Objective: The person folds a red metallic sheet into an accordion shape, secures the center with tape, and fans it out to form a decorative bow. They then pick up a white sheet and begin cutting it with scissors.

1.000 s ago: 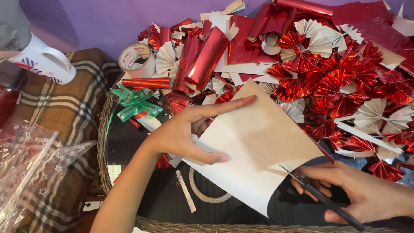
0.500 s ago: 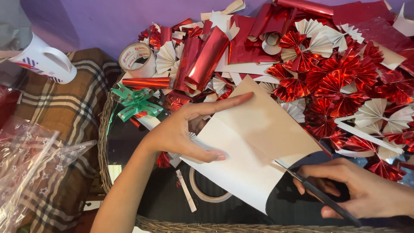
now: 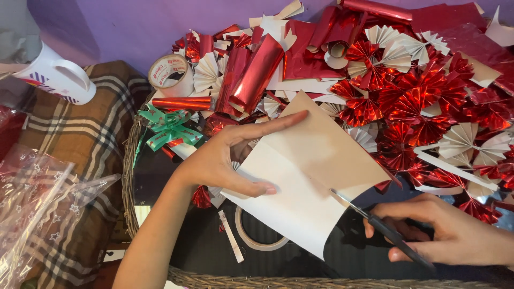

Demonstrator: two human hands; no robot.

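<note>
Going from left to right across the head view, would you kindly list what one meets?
Clear starred cellophane → white mug → green ribbon bow → left hand → white paper sheet → scissors → right hand.

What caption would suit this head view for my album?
Left hand steadies a sheet of paper while right hand cuts it with scissors.

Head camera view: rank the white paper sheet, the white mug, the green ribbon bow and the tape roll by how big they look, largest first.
1. white paper sheet, clearly largest.
2. white mug, though partly cut off by the frame edge.
3. green ribbon bow and tape roll look about alike, so they are not ranked against each other.
</note>
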